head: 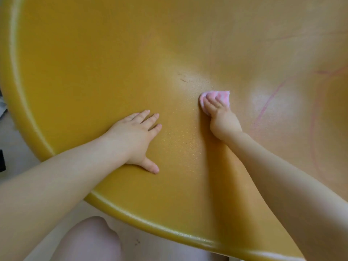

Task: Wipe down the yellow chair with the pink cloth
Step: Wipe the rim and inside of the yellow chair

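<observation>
Yellow chair [94, 72], pink scribbles [267, 104] at right; left hand [134, 137] flat, right hand [221, 117] seemingly pressing cloth [222, 96].

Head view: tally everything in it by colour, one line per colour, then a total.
Yellow: 1, the yellow chair.
Pink: 1, the pink cloth, under the right hand.
Bare hands: 2, the right hand and the left hand, which lies flat on the chair.
Total: 4.
</observation>
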Action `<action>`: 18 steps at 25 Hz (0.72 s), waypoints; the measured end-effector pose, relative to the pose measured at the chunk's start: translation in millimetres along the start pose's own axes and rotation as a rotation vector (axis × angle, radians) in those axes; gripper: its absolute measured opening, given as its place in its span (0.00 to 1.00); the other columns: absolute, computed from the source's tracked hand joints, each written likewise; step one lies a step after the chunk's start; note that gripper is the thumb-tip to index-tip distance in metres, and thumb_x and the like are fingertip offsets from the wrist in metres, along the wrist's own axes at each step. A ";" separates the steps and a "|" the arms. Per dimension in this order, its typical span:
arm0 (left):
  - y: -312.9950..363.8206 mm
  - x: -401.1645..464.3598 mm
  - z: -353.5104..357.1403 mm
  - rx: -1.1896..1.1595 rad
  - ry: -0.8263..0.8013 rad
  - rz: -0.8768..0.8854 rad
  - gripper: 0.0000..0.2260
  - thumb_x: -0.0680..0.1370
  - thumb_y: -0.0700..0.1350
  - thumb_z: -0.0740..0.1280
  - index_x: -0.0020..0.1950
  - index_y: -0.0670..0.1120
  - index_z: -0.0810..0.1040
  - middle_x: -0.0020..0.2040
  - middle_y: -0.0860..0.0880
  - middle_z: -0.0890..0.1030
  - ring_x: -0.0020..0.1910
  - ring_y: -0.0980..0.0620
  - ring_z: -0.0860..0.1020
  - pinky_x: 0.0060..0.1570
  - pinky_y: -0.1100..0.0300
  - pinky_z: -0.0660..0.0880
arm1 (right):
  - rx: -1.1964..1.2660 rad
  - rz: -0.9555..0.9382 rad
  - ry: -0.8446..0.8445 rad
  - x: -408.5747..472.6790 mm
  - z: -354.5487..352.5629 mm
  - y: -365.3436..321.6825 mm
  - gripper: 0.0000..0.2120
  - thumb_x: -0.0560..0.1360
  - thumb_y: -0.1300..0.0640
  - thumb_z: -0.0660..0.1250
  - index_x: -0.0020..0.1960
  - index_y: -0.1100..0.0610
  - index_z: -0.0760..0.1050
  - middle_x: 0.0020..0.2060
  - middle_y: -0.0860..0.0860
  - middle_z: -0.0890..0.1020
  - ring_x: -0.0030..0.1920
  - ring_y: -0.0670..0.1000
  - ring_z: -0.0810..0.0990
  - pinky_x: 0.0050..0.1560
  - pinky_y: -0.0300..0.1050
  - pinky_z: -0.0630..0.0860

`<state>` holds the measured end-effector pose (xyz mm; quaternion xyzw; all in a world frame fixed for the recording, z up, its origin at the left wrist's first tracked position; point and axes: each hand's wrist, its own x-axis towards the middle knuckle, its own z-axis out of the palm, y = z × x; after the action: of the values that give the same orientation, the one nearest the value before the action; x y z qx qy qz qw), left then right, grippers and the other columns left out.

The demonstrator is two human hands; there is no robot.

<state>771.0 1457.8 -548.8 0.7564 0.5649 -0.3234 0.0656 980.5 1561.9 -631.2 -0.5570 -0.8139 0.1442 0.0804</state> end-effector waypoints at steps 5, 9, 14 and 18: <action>2.8 -1.6 -1.4 0.005 -0.002 0.004 0.50 0.67 0.73 0.60 0.77 0.49 0.41 0.77 0.48 0.37 0.76 0.47 0.38 0.74 0.55 0.42 | 0.152 -0.286 -0.058 -79.8 28.8 -29.0 0.29 0.69 0.66 0.51 0.69 0.57 0.66 0.71 0.55 0.66 0.72 0.57 0.61 0.69 0.52 0.62; 2.0 -1.6 -2.0 -0.004 -0.013 0.004 0.50 0.67 0.72 0.60 0.77 0.50 0.41 0.77 0.48 0.36 0.76 0.47 0.38 0.74 0.55 0.42 | 0.122 -0.186 -0.074 -39.0 17.0 -8.4 0.31 0.72 0.72 0.52 0.73 0.53 0.59 0.75 0.50 0.58 0.75 0.52 0.55 0.70 0.51 0.63; 0.2 0.6 -1.1 -0.011 -0.015 0.012 0.50 0.67 0.72 0.60 0.77 0.50 0.41 0.77 0.49 0.36 0.76 0.48 0.38 0.74 0.54 0.42 | 0.054 0.102 0.038 12.3 1.3 10.2 0.35 0.72 0.74 0.51 0.74 0.51 0.54 0.76 0.47 0.52 0.75 0.52 0.48 0.67 0.52 0.65; -0.7 -1.0 -4.1 -0.042 -0.014 0.021 0.49 0.67 0.71 0.63 0.77 0.50 0.43 0.78 0.49 0.38 0.77 0.49 0.39 0.74 0.55 0.44 | 0.112 -0.036 -0.019 -30.8 11.5 -31.4 0.33 0.70 0.73 0.53 0.73 0.54 0.59 0.75 0.51 0.58 0.74 0.56 0.54 0.69 0.50 0.61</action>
<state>772.0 1459.1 -544.9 0.7584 0.5633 -0.3157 0.0889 960.7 1521.0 -630.9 -0.5357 -0.8151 0.1933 0.1065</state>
